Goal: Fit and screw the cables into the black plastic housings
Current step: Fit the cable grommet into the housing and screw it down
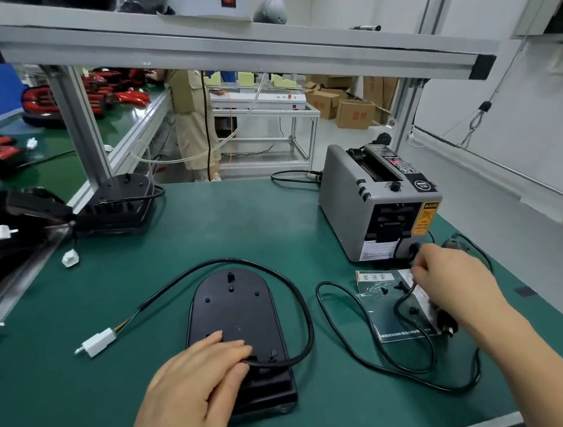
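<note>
Bench (pixel 256 215), green mat. Far left rear: stack (pixel 116 208) of black housings with a cable round it. Front left: white connector (pixel 96 343) on the mat. Its cable (pixel 243 261) arcs over the top and down the right side of the housing (pixel 234 307), which lies flat at centre front. The cable's end meets the housing's near end. Left hand (pixel 200 379) lies flat on that near end, fingers straight and together, pressing right at the cable entry. Right of it: loose loops of a second cord (pixel 351 341), then a tray (pixel 398 331) with small black screws (pixel 384 290). Right hand (pixel 451 279) is over the tray, fingers curled, tips bunched; can't tell what they pinch. Screwdriver (pixel 446 323) pokes out under the palm. Grey tape dispenser (pixel 375 201) just behind.
</note>
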Action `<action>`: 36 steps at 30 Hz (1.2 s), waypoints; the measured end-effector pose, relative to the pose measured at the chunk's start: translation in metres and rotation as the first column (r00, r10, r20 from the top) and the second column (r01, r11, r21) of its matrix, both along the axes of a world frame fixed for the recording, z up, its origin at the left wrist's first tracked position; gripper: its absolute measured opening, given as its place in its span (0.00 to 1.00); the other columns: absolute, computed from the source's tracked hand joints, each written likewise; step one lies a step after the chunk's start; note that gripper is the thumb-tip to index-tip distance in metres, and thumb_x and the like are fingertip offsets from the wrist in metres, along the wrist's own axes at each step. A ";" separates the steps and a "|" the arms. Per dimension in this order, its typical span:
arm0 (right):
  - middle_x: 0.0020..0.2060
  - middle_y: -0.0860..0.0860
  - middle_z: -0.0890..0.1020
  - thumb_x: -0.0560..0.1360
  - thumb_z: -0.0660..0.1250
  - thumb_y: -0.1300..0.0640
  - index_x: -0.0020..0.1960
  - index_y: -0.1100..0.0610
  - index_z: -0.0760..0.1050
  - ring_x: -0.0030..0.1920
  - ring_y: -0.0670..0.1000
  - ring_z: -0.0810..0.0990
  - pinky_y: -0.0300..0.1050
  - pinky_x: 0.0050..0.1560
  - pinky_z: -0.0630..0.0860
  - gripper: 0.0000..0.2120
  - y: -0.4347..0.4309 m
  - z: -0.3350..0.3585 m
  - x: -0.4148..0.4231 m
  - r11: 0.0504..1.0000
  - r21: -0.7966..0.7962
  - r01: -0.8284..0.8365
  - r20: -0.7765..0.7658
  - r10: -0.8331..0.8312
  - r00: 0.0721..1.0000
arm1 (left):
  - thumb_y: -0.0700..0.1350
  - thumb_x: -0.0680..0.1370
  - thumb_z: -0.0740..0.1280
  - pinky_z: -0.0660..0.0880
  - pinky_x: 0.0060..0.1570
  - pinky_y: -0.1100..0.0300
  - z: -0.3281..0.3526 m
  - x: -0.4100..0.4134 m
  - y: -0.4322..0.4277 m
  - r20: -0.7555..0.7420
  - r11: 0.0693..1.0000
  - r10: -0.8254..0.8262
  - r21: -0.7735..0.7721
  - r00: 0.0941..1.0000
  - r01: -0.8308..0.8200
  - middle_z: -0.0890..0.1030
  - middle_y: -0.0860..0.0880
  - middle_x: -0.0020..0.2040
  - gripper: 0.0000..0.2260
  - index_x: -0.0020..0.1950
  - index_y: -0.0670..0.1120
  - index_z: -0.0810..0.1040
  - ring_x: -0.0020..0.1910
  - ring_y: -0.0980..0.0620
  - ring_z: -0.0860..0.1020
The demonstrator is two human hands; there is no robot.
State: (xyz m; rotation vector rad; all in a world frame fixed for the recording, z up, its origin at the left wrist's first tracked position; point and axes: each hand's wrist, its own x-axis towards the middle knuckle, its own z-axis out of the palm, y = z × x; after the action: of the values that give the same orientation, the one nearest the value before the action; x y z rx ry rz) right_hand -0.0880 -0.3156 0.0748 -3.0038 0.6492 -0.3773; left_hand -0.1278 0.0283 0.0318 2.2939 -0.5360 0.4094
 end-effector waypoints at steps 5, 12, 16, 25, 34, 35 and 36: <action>0.29 0.50 0.80 0.77 0.63 0.67 0.46 0.58 0.80 0.26 0.43 0.78 0.33 0.29 0.74 0.09 0.067 0.022 -0.021 0.496 0.825 -0.271 0.262 0.089 0.961 | 0.54 0.76 0.64 0.67 0.59 0.66 0.004 -0.001 -0.002 -0.046 0.991 0.011 -0.134 0.999 -0.018 0.76 0.74 0.53 0.08 0.52 0.62 0.80 0.61 0.71 0.69; 0.29 0.55 0.81 0.64 0.75 0.68 0.41 0.63 0.80 0.26 0.48 0.78 0.36 0.25 0.73 0.07 0.163 0.007 -0.050 -0.155 0.953 -0.261 0.284 0.156 0.946 | 0.57 0.68 0.66 0.65 0.50 0.75 0.018 -0.005 -0.012 0.045 0.960 0.083 -0.270 0.996 -0.068 0.79 0.61 0.43 0.07 0.40 0.59 0.82 0.51 0.61 0.74; 0.28 0.59 0.78 0.56 0.76 0.61 0.36 0.61 0.82 0.26 0.49 0.76 0.36 0.24 0.71 0.09 0.181 0.002 -0.060 -0.279 0.927 -0.251 0.292 0.117 0.949 | 0.55 0.68 0.67 0.69 0.46 0.70 0.020 -0.008 -0.017 0.125 0.959 0.078 -0.280 0.989 -0.041 0.78 0.61 0.38 0.07 0.35 0.53 0.81 0.44 0.60 0.75; 0.25 0.58 0.77 0.55 0.73 0.57 0.35 0.58 0.83 0.24 0.48 0.73 0.37 0.25 0.70 0.10 0.188 -0.005 -0.068 -0.304 0.916 -0.262 0.295 0.068 0.953 | 0.52 0.69 0.67 0.67 0.45 0.73 0.016 -0.014 -0.021 0.142 0.921 0.129 -0.384 0.981 -0.065 0.76 0.61 0.42 0.03 0.40 0.55 0.76 0.44 0.60 0.76; 0.23 0.58 0.76 0.57 0.70 0.62 0.32 0.62 0.83 0.22 0.48 0.74 0.36 0.22 0.71 0.06 0.193 -0.007 -0.073 -0.410 0.876 -0.253 0.279 0.004 0.960 | 0.44 0.73 0.69 0.71 0.43 0.61 0.016 -0.008 -0.017 0.404 0.976 -0.046 -0.178 0.913 0.128 0.78 0.56 0.40 0.05 0.38 0.47 0.81 0.41 0.51 0.73; 0.24 0.59 0.76 0.58 0.70 0.62 0.33 0.63 0.83 0.23 0.48 0.74 0.36 0.22 0.71 0.06 0.192 -0.007 -0.074 -0.410 0.877 -0.252 0.283 0.017 0.959 | 0.44 0.74 0.69 0.71 0.43 0.61 0.016 -0.007 -0.016 0.399 0.976 -0.068 -0.164 0.914 0.145 0.77 0.56 0.40 0.05 0.38 0.46 0.81 0.42 0.52 0.73; 0.24 0.59 0.77 0.58 0.70 0.62 0.34 0.63 0.83 0.23 0.49 0.75 0.37 0.23 0.72 0.07 0.190 -0.007 -0.074 -0.402 0.882 -0.246 0.286 0.041 0.957 | 0.43 0.74 0.68 0.71 0.43 0.62 0.016 -0.006 -0.014 0.397 0.976 -0.089 -0.150 0.914 0.160 0.77 0.56 0.40 0.05 0.38 0.46 0.81 0.42 0.52 0.73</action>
State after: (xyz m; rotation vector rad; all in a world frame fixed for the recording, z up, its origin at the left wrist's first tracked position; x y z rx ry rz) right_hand -0.1620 -0.1251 0.0680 -1.1153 0.1800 0.1055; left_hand -0.1337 0.0140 0.0483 1.9966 -0.8034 0.8246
